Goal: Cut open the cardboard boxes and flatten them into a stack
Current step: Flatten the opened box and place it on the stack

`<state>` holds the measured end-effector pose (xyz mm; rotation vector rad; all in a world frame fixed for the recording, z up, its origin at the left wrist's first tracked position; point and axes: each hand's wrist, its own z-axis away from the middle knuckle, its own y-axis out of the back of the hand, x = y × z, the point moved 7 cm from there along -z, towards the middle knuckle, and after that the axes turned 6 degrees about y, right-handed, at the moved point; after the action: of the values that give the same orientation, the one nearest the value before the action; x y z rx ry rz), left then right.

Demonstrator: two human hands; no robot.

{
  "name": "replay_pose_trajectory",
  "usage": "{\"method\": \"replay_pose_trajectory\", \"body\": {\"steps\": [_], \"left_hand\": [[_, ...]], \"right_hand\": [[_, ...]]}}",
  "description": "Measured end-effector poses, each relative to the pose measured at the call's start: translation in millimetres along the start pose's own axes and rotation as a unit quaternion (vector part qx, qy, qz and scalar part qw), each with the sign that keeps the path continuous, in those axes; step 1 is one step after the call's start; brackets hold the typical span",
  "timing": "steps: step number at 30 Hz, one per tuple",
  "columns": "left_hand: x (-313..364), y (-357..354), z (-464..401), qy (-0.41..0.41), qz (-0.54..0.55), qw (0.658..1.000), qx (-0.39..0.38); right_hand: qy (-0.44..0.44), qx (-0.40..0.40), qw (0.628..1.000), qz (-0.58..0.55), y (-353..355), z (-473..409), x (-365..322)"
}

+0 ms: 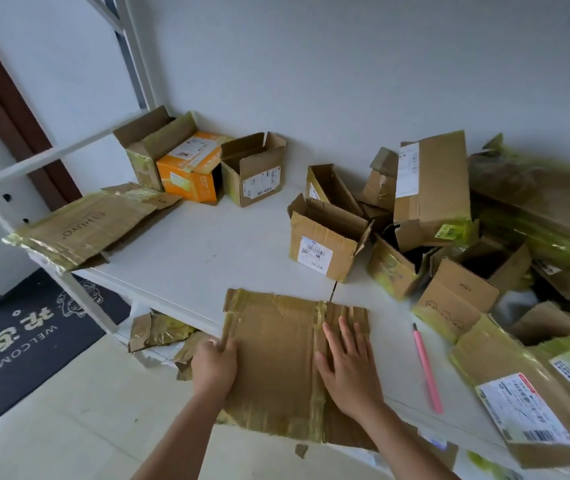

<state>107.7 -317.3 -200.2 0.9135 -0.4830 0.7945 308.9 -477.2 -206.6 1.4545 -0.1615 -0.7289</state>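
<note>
A flattened brown cardboard box [276, 358], taped in yellowish strips, lies at the near edge of the white table [200, 251] and overhangs it toward me. My left hand [214, 363] grips its left edge, fingers curled round it. My right hand [347, 367] presses flat on the right part, fingers straight and spread. A pink box cutter [427, 367] lies on the table right of my right hand. A stack of flattened cardboard [86, 226] sits at the table's left end. Several open boxes [327, 242] stand beyond.
An orange box [190, 171] and brown boxes [252, 169] stand at the back left by the wall. A heap of boxes [467, 216] fills the right side. Cardboard scraps [159, 332] lie under the table. A dark welcome mat [27, 337] covers the floor at left.
</note>
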Motion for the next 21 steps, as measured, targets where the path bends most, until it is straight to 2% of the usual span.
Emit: {"method": "replay_pose_trajectory", "body": {"steps": [3,5,8,11,14,16,21], "left_hand": [[0,27,4,0.049,0.087,0.995,-0.021],[8,61,3,0.040,0.133,0.990,0.027],[8,121,-13,0.073,0.213,0.969,0.100],[-4,165,-35,0.130,0.322,0.932,0.105],[-11,197,-63,0.171,0.373,0.906,0.098],[-9,221,-88,0.151,0.366,0.912,0.111],[32,291,-159,0.013,0.274,0.949,0.157]], "right_hand": [[-0.011,-0.021,0.999,-0.022,14,-9,-19],[-0.017,0.009,1.000,0.007,34,-22,-50],[-0.043,0.063,0.997,0.013,62,-42,-104],[0.022,0.080,0.995,-0.064,75,-66,-166],[0.077,0.125,0.987,-0.059,89,-98,-222],[0.099,0.144,0.984,-0.042,93,-128,-255],[0.147,0.128,0.980,-0.042,87,-236,-336]]}}
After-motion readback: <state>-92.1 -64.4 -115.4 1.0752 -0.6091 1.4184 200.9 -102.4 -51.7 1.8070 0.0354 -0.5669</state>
